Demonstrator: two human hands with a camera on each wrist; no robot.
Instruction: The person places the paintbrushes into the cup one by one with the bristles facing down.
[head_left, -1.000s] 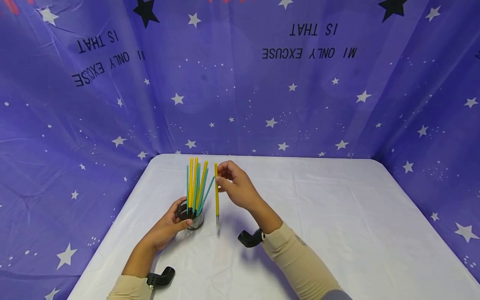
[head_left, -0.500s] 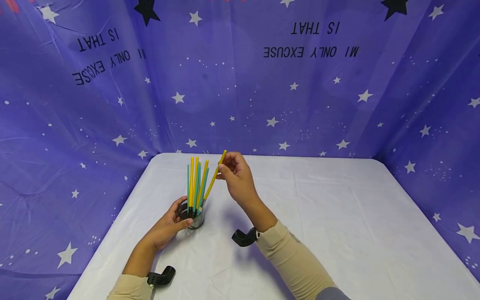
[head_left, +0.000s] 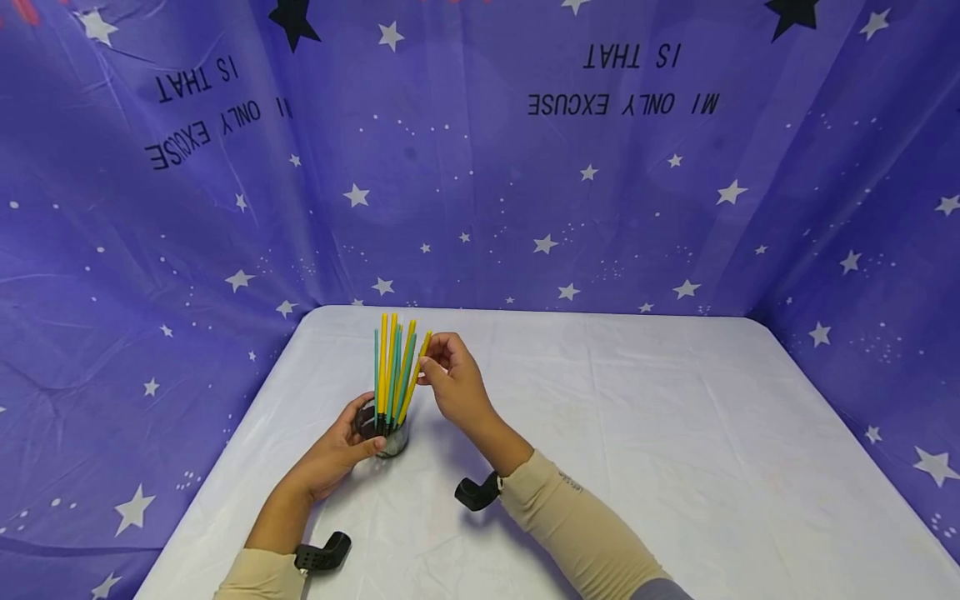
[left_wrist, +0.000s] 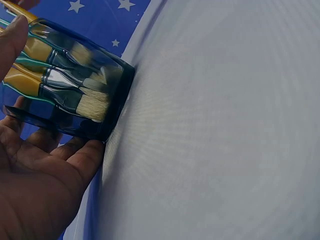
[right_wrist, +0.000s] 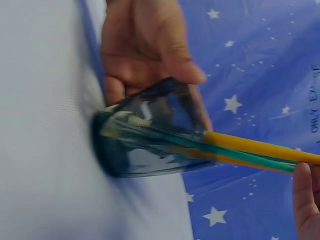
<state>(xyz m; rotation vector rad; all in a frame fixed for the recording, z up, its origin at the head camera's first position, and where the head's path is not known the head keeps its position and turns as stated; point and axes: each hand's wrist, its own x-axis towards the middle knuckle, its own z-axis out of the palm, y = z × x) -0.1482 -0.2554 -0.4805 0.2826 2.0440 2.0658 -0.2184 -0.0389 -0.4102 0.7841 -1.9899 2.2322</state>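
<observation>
In the head view my left hand (head_left: 337, 454) grips a clear, dark-tinted glass (head_left: 395, 444) on the table, fingers and thumb around its side. Yellow and teal paintbrushes stand in it, handles up. Through its wall in the left wrist view show pale bristles (left_wrist: 94, 104), pointing down. My right hand (head_left: 453, 383) pinches the upper handle of a yellow paintbrush (head_left: 413, 385) between thumb and fingers. That brush leans right, its lower end inside the glass. In the right wrist view, the right fingertips (right_wrist: 304, 192) are at the handles; blur hides the brush tips.
A white cloth covers the table (head_left: 637, 450), which reaches well to the right of the hands. Purple star-printed fabric (head_left: 480, 192) hangs behind it and along both sides. A black wrist camera (head_left: 477, 492) sits at the right cuff, another at the left.
My right hand has brought the yellow paintbrush from beside the glass, over its mouth, then down into it. The left hand and the glass have stayed in place.
</observation>
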